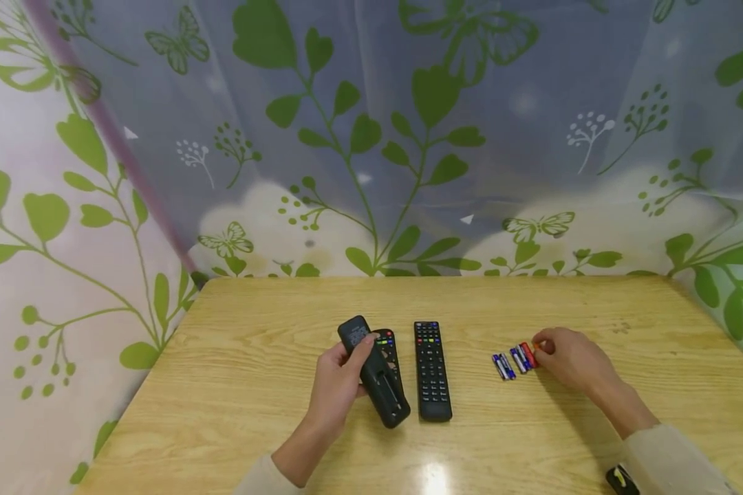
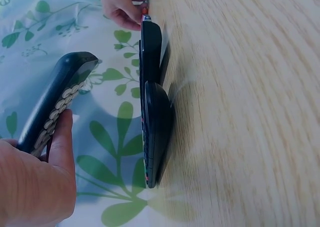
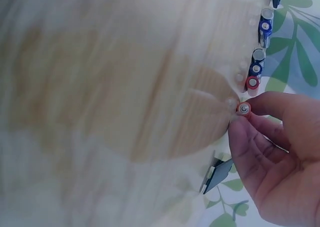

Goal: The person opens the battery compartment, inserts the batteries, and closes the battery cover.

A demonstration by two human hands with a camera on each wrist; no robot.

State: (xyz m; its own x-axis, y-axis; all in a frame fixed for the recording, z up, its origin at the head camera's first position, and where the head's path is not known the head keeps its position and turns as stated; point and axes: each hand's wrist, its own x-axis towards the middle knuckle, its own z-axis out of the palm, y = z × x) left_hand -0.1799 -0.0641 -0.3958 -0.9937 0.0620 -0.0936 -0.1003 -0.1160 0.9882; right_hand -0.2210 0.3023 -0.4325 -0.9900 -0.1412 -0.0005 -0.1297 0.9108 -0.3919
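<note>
In the head view, your left hand [image 1: 333, 390] grips a dark remote [image 1: 356, 333] back-up, thumb across it; its battery bay [image 1: 384, 386] is open and looks unfilled. It is held over a second remote [image 1: 387, 344] on the tabletop [image 1: 241, 412], a third remote [image 1: 434, 375] just beside; dipping your wrist could knock them. Your right hand [image 1: 572, 357] is at the right end of the batteries [image 1: 520, 360].

In the left wrist view, your fingers curl beneath the keypad [image 2: 56, 108], clear of both lying remotes. Pressing on the bay could tip the remote if that hold is slack.

In the right wrist view, your thumb and index finger pinch an orange battery [image 3: 244, 109], the red battery [image 3: 252, 83] near it. I can't tell whether it's lifted. Being round, it could roll free under an off-centre pinch and scatter the row.
</note>
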